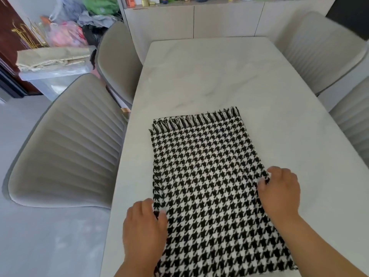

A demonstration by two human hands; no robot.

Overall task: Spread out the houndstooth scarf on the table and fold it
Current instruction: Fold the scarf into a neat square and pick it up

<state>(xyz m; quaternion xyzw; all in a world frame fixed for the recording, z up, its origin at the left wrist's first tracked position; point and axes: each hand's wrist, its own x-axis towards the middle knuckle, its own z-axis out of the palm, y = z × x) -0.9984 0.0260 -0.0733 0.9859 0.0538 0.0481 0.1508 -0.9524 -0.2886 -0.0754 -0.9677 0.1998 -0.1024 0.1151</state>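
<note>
Houndstooth scarf point(207, 176) flat on the pale marble surface point(209, 76), near edge toward the camera, fringed end pointing away — lying as a smooth rectangle. Left hand point(143, 226) at the scarf's left edge, fingers point(153, 206) curled over the hem; right hand point(279, 194) at the right edge, fingers point(265, 180) bent and nipping the cloth. Grey padded chairs point(67, 140) along both sides, a cluttered corner point(65, 27) beyond the left ones.
</note>
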